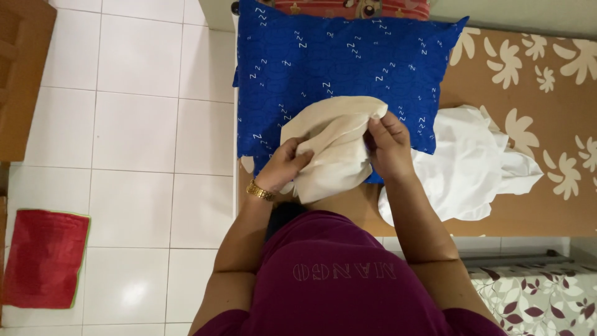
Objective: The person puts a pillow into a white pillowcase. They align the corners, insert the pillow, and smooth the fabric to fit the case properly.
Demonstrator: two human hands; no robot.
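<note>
While both hands grip the cream cloth (333, 146) over the blue pillow (348, 68), the step appears to be opening its mouth. The left hand (287, 163) pinches the lower fold; the right hand (387, 142) clamps the upper edge. Its long axis runs obliquely, opening toward the pillow; next, spreading the edges seems required.

blue pillow with small white zigzag marks (348, 56) lying at the head of the bed | brown bedsheet with cream flower print (547, 124) under it | crumpled white cloth (472, 168) just right of the pillow | red mat with green edge (43, 258) on white floor tiles (137, 130), well apart from the bed
</note>
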